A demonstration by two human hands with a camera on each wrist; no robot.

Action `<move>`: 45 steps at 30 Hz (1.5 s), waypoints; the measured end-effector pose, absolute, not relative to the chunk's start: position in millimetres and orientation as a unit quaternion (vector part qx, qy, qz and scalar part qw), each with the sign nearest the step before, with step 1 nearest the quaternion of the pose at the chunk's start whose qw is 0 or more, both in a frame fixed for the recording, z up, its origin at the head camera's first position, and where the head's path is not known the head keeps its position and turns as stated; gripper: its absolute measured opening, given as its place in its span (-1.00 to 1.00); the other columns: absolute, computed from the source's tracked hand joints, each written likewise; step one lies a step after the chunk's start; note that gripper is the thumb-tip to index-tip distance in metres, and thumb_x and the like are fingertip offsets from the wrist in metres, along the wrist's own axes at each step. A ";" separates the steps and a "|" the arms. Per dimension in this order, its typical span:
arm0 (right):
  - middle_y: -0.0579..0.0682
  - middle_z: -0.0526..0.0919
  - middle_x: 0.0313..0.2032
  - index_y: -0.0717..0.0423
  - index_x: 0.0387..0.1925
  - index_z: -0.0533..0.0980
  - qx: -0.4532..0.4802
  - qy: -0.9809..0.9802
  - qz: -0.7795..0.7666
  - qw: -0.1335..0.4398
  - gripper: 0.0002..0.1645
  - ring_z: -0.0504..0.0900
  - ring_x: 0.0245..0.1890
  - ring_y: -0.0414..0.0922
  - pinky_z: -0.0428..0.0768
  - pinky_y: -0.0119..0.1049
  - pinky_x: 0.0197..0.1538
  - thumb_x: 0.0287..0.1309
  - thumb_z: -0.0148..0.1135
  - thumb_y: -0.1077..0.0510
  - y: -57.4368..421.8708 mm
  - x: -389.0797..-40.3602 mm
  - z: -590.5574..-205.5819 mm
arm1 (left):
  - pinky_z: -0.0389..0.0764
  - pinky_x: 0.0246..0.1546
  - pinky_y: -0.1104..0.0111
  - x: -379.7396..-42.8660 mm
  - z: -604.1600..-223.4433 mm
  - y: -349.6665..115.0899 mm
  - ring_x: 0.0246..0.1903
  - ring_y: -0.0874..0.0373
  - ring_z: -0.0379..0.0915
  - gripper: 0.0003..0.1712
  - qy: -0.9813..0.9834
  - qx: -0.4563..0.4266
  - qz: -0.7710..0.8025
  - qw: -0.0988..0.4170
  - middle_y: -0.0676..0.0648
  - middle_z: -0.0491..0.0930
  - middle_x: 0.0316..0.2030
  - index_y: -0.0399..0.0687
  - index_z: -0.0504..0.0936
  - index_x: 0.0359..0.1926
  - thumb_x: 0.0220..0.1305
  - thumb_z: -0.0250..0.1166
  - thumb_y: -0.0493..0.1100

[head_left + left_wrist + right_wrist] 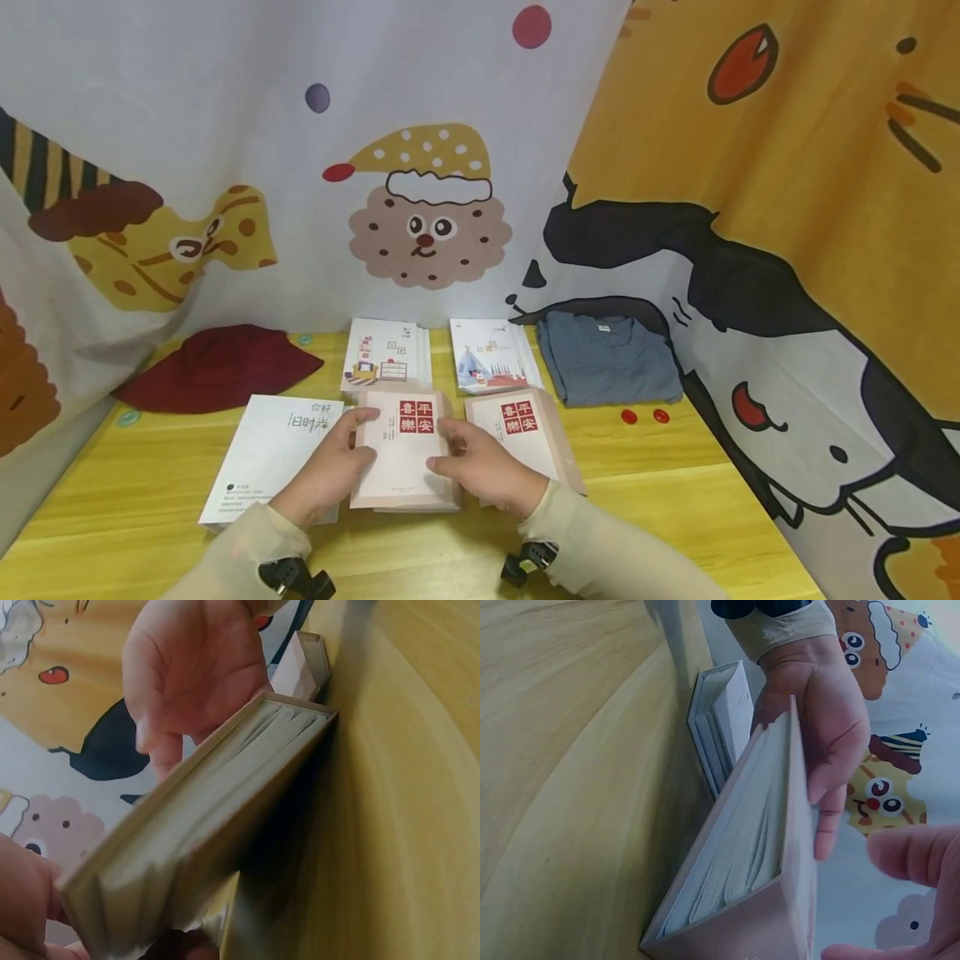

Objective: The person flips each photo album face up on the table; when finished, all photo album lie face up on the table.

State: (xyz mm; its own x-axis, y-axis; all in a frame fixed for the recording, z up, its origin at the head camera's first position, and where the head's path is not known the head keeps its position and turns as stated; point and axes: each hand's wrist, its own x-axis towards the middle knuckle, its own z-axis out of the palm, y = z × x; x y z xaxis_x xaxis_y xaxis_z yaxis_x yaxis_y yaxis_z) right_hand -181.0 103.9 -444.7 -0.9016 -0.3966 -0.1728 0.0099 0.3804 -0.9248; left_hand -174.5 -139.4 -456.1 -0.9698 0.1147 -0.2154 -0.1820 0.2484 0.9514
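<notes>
A pale pink hardcover book [401, 467] with red square characters lies between both hands, facing up. My left hand [330, 467] grips its left side, thumb over the cover; in the left wrist view fingers also pass under it. At its right side my right hand [491, 467] holds the edge, the index finger on the cover. The right wrist view shows the right thumb [904, 855] slightly off the cover, and the fingers below are hidden. Page edges [202, 795] face the left wrist camera. Beside the right hand lies a matching pink book [536, 442].
A large white book [262, 442] lies left of the left hand. Behind stand two illustrated white books [386, 354] [491, 358], a dark red hat [217, 371] and a folded blue-grey garment [611, 358]. Red discs [629, 417] and green discs [129, 418] dot the yellow table [660, 517].
</notes>
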 end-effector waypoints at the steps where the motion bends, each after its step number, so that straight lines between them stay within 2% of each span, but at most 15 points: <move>1: 0.29 0.37 0.49 0.22 0.57 0.25 -0.116 0.811 -0.543 0.186 -0.09 0.36 0.47 0.29 0.34 0.26 0.49 0.32 0.41 0.06 103.8 -181.4 -445.1 | 0.73 -0.14 0.21 -173.9 -454.6 -139.2 0.00 -0.04 0.61 -0.25 0.779 -0.020 0.615 0.118 -0.39 0.47 0.27 -0.13 0.19 0.56 0.37 0.06 -0.41; 8: 0.24 0.56 0.24 0.14 0.56 0.31 -0.099 0.799 -0.563 0.187 -0.13 0.58 0.22 0.15 0.72 0.02 0.09 0.28 0.41 0.18 103.5 -184.6 -451.0 | 0.77 -0.16 0.16 -166.1 -437.4 -140.0 -0.03 -0.06 0.63 -0.30 0.748 0.006 0.654 0.115 -0.41 0.42 0.29 -0.02 0.17 0.58 0.48 0.07 -0.35; 11: 0.20 0.57 0.12 0.10 0.54 0.35 -0.091 0.790 -0.576 0.189 -0.16 0.62 0.03 0.05 0.73 -0.11 -0.12 0.26 0.42 0.21 102.7 -185.6 -452.3 | 0.78 -0.16 0.16 -162.9 -428.8 -140.0 -0.04 -0.04 0.63 -0.27 0.747 0.027 0.656 0.108 -0.43 0.42 0.26 -0.02 0.13 0.60 0.49 0.08 -0.35; 14: 0.17 0.53 -0.04 0.13 0.50 0.39 -0.097 0.787 -0.581 0.182 -0.18 0.56 -0.15 -0.04 0.67 -0.22 -0.24 0.23 0.44 0.23 101.3 -186.4 -452.3 | 0.80 -0.17 0.15 -160.4 -422.1 -139.2 -0.05 -0.05 0.65 -0.19 0.738 0.048 0.666 0.099 -0.45 0.42 0.25 0.03 0.07 0.64 0.47 0.09 -0.37; 18: 0.17 0.53 -0.07 0.21 0.44 0.46 -0.125 0.780 -0.590 0.168 -0.30 0.54 -0.17 -0.06 0.68 -0.24 -0.23 0.30 0.38 0.21 100.0 -186.0 -449.1 | 0.81 -0.23 0.10 -156.1 -416.5 -135.7 -0.03 -0.11 0.67 -0.13 0.721 0.075 0.683 0.089 -0.50 0.39 0.28 0.10 -0.06 0.67 0.51 0.10 -0.35; 21: 0.20 0.58 0.17 0.16 0.44 0.47 -0.136 0.760 -0.612 0.172 -0.41 0.62 0.04 0.01 0.74 -0.08 -0.03 0.48 0.24 0.09 100.6 -184.5 -443.3 | 0.81 -0.18 0.09 -153.5 -415.1 -132.4 0.06 -0.17 0.64 -0.20 0.713 0.094 0.689 0.087 -0.51 0.34 0.35 0.11 -0.10 0.68 0.61 0.06 -0.26; 23: 0.21 0.52 0.35 0.12 0.47 0.45 -0.137 0.743 -0.630 0.181 -0.42 0.59 0.21 0.10 0.71 0.08 0.13 0.58 0.11 -0.01 101.5 -182.7 -437.8 | 0.78 -0.07 0.11 -153.2 -416.4 -130.9 0.16 -0.21 0.57 -0.26 0.709 0.110 0.691 0.090 -0.51 0.29 0.40 0.07 -0.11 0.68 0.67 -0.01 -0.21; 25: 0.20 0.40 0.49 0.06 0.54 0.37 -0.130 0.721 -0.651 0.198 -0.38 0.49 0.37 0.19 0.63 0.21 0.24 0.63 0.01 -0.10 102.6 -180.4 -431.7 | 0.73 0.03 0.13 -154.0 -419.9 -130.3 0.24 -0.25 0.51 -0.31 0.707 0.120 0.690 0.098 -0.51 0.26 0.44 0.02 -0.10 0.68 0.70 -0.08 -0.17; 29: 0.27 0.25 0.57 -0.01 0.67 0.08 -0.119 0.687 -0.686 0.207 -0.26 0.36 0.45 0.35 0.62 0.31 0.20 0.65 -0.05 -0.10 104.4 -175.3 -420.8 | 0.65 0.18 0.05 -156.3 -429.5 -130.8 0.36 -0.38 0.37 -0.34 0.709 0.147 0.677 0.133 -0.49 0.19 0.50 -0.05 -0.15 0.68 0.74 -0.20 -0.05; 32: 0.38 0.21 0.55 -0.11 0.72 -0.10 -0.112 0.687 -0.692 0.190 -0.11 0.45 0.38 0.35 0.71 0.23 0.08 0.58 0.07 -0.04 105.8 -173.7 -416.7 | 0.59 0.25 -0.10 -157.8 -435.8 -130.2 0.41 -0.44 0.29 -0.31 0.720 0.166 0.654 0.164 -0.45 0.20 0.53 -0.04 -0.16 0.69 0.75 -0.25 0.05; 34: 0.41 0.21 0.52 -0.14 0.72 -0.14 -0.109 0.702 -0.681 0.177 0.00 0.54 0.30 0.28 0.75 0.13 0.04 0.50 0.18 0.02 106.8 -173.9 -416.6 | 0.53 0.29 -0.20 -159.0 -439.3 -129.1 0.44 -0.44 0.25 -0.29 0.726 0.176 0.639 0.182 -0.41 0.23 0.54 -0.04 -0.14 0.70 0.74 -0.25 0.10; 36: 0.41 0.25 0.50 -0.14 0.72 -0.09 -0.105 0.725 -0.659 0.168 0.06 0.63 0.20 0.18 0.77 0.01 0.01 0.41 0.29 0.06 108.2 -174.7 -418.7 | 0.48 0.31 -0.25 -160.0 -441.8 -128.3 0.47 -0.43 0.22 -0.28 0.734 0.183 0.624 0.197 -0.37 0.27 0.54 -0.02 -0.13 0.70 0.74 -0.25 0.13; 39: 0.38 0.41 0.41 -0.04 0.68 0.05 -0.103 0.758 -0.624 0.161 0.06 0.71 0.04 0.05 0.76 -0.12 -0.01 0.29 0.37 0.16 110.6 -176.7 -425.1 | 0.44 0.33 -0.28 -161.3 -444.9 -128.7 0.49 -0.39 0.20 -0.27 0.741 0.180 0.611 0.211 -0.33 0.32 0.52 -0.01 -0.10 0.71 0.73 -0.23 0.15; 43: 0.31 0.60 0.23 0.14 0.60 0.23 -0.112 0.796 -0.578 0.143 -0.04 0.74 -0.12 -0.03 0.76 -0.19 -0.09 0.18 0.35 0.29 114.1 -180.2 -433.5 | 0.38 0.40 -0.26 -163.3 -449.9 -130.7 0.50 -0.38 0.21 -0.28 0.751 0.157 0.607 0.206 -0.39 0.31 0.51 -0.05 -0.08 0.70 0.73 -0.17 0.08; 45: 0.31 0.61 0.21 0.20 0.57 0.27 -0.117 0.811 -0.558 0.133 -0.05 0.72 -0.14 -0.03 0.74 -0.20 -0.08 0.12 0.33 0.34 116.0 -181.5 -436.0 | 0.31 0.46 -0.24 -164.7 -453.1 -131.4 0.51 -0.38 0.19 -0.28 0.763 0.136 0.602 0.192 -0.43 0.26 0.52 -0.10 -0.05 0.69 0.71 -0.09 0.02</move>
State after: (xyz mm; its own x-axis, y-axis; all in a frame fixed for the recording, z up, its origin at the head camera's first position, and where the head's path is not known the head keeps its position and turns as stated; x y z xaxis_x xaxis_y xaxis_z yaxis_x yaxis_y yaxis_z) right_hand -181.5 116.0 -436.0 -0.9374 -0.3377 -0.0848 -0.0413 0.3497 -0.9360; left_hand -164.7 -131.4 -453.1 -0.8894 0.4383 -0.1297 -0.0239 0.2389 0.9708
